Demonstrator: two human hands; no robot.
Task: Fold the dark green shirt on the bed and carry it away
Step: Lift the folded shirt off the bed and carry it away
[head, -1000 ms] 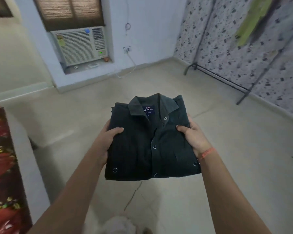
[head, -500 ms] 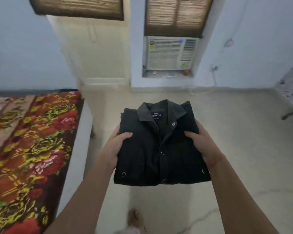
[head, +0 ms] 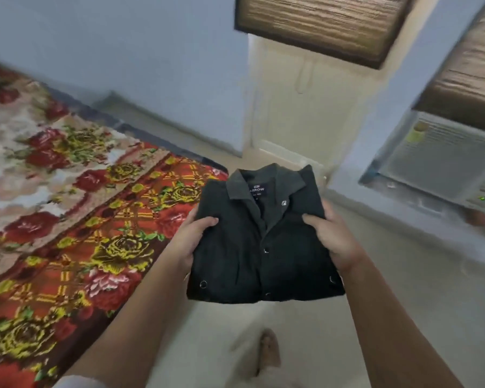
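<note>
Looking down at a folded dark green shirt (head: 263, 247) held out in front, up off the bed (head: 67, 219) and hanging in the air over the pale floor (head: 403, 303), just right of the mattress edge. Folded into a chunky, near-square pack, front side up, so hard to call a real long axis. Going by the snap-button placket, runs near-to-far, leaning a touch right at the far end. Collar (head: 235, 183) end pointing away from the body toward a cream recess (head: 291, 113) in the wall, folded bottom edge closest in. Collar spread open, showing a navy label (head: 256, 189) reading ARROW. Gripping the left edge with the left hand (head: 189, 242), thumb pressed on top, other fingers tucked under the cloth and mostly out of sight. Same deal on the other side with the right hand (head: 333, 242), thumb on top not far from the placket, fingers wrapped underneath. Both clamped on about halfway along the sides, pack kept fairly level. Off to the left, a loud floral blanket (head: 118, 247) in red, orange and yellow covering the bed. Off to the right, a window AC unit (head: 443, 163) set low in the wall, a bamboo blind (head: 471, 79) above it and a second blind (head: 319, 21) over the recess. Below the shirt, one blurry bare foot (head: 269, 348) on the floor.
</note>
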